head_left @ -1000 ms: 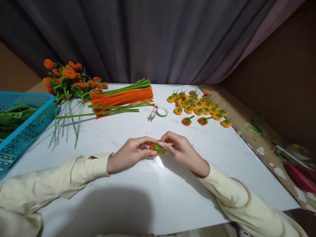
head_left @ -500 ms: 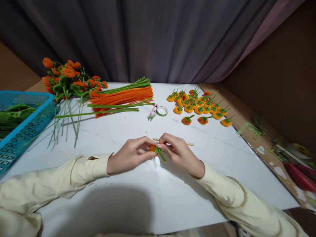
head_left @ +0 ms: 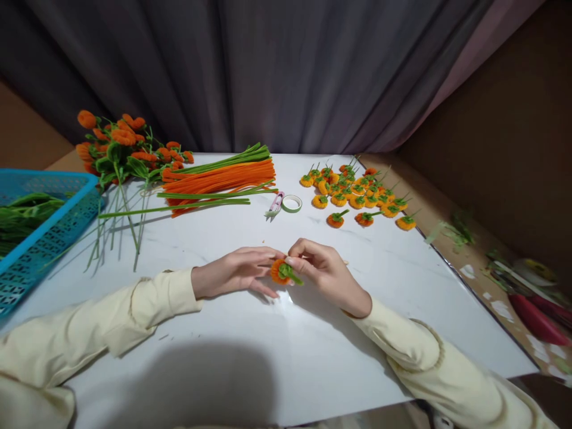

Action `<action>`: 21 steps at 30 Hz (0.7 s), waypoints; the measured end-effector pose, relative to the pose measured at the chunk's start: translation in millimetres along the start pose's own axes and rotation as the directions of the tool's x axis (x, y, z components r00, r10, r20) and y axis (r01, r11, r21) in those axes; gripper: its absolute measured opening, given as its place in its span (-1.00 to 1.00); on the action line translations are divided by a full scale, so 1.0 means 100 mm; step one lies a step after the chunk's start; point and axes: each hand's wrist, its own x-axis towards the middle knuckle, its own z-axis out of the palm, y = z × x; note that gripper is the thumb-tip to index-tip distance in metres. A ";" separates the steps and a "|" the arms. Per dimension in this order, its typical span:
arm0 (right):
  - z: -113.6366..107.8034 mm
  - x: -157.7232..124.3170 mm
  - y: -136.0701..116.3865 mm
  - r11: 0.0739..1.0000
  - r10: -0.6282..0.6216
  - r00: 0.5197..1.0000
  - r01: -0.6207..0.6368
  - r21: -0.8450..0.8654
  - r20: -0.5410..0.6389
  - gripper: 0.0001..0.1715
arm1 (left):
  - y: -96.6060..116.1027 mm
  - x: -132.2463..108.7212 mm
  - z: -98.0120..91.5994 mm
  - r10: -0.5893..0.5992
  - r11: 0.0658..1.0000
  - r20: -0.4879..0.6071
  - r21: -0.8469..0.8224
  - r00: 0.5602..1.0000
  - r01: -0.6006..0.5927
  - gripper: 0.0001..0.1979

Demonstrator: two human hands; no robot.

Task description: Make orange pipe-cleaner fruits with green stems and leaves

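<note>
Over the front middle of the white table, my right hand (head_left: 325, 275) pinches an orange pipe-cleaner flower (head_left: 277, 272) between thumb and fingers. The flower's green centre and short green stem (head_left: 292, 275) point to the right. Just left of it is my left hand (head_left: 239, 272), its fingers stretched apart and its fingertips close to the orange edge; whether they touch it I cannot tell. Mostly hidden behind my right hand lies a thin wooden stick (head_left: 345, 262). Farther back are a pink-handled cutter or scissors (head_left: 274, 204) and a roll of green tape (head_left: 292, 204).
Orange pipe cleaners (head_left: 223, 179) and green pipe cleaners (head_left: 236, 159) lie at the back. Orange flowers on long stems (head_left: 125, 137) are heaped back left, beside a blue basket (head_left: 49, 250) of green leaves. Several small flower heads (head_left: 357, 190) cover the back right. Scraps (head_left: 500, 308) lie beyond the right edge.
My left hand has let go of the flower and opened its fingers. The flower now shows more of its orange rim, held by my right hand, which covers more of the stick.
</note>
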 end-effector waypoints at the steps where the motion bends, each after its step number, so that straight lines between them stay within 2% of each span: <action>1: 0.01 0.00 0.00 1.000 -0.006 1.000 0.006 -0.004 0.001 -0.77 | 0.00 0.01 -0.02 -0.029 0.999 0.035 -0.044 0.999 0.031 -0.75; 5: 0.05 0.02 -0.04 0.989 -0.083 0.996 0.079 -0.122 -0.021 -0.80 | -0.03 0.03 -0.08 -0.101 0.990 0.127 -0.088 0.987 0.113 -0.70; 8: -0.08 0.02 -0.12 0.948 -0.102 0.993 0.082 -0.307 -0.052 -0.85 | -0.05 0.02 -0.09 -0.116 0.987 0.055 -0.104 0.992 0.121 -0.66; 10: -0.35 -0.05 -0.19 0.864 -0.119 0.992 0.079 -0.498 -0.050 -0.80 | -0.04 0.02 -0.10 -0.115 0.988 -0.044 -0.113 0.992 0.109 -0.66; 13: -0.98 -0.40 -0.24 0.613 -0.121 0.993 0.066 -0.787 -0.012 -0.68 | -0.03 0.01 -0.07 -0.107 0.990 -0.134 -0.111 0.985 0.092 -0.64; 14: -1.21 -0.57 -0.23 0.521 -0.100 0.994 0.007 -0.853 -0.053 -0.62 | -0.03 0.01 -0.06 -0.104 0.990 -0.153 -0.107 0.983 0.088 -0.64; 16: -1.65 -0.99 -0.20 0.346 -0.050 0.967 -0.218 -0.913 -0.250 -0.53 | -0.02 0.01 -0.03 -0.120 0.990 -0.196 -0.096 0.973 0.103 -0.65; 17: -1.83 -1.21 -0.18 0.253 0.012 0.922 -0.376 -0.891 -0.386 -0.51 | -0.02 0.01 -0.02 -0.122 0.991 -0.216 -0.085 0.969 0.106 -0.66; 18: -1.98 -1.42 -0.15 0.150 0.067 0.839 -0.543 -0.826 -0.540 -0.47 | -0.01 0.01 0.00 -0.130 0.990 -0.227 -0.074 0.965 0.116 -0.67; 19: -2.10 -1.60 -0.10 0.045 0.124 0.734 -0.676 -0.735 -0.667 -0.42 | -0.01 0.00 0.01 -0.138 0.990 -0.238 -0.061 0.961 0.127 -0.68; 20: -2.19 -1.77 -0.05 -0.048 0.186 0.639 -0.753 -0.656 -0.746 -0.35 | -0.01 0.00 0.02 -0.141 0.990 -0.248 -0.048 0.959 0.133 -0.69; 21: -2.24 -1.90 0.01 -0.104 0.235 0.578 -0.785 -0.611 -0.782 -0.32 | -0.01 0.00 0.03 -0.142 0.990 -0.253 -0.037 0.957 0.137 -0.69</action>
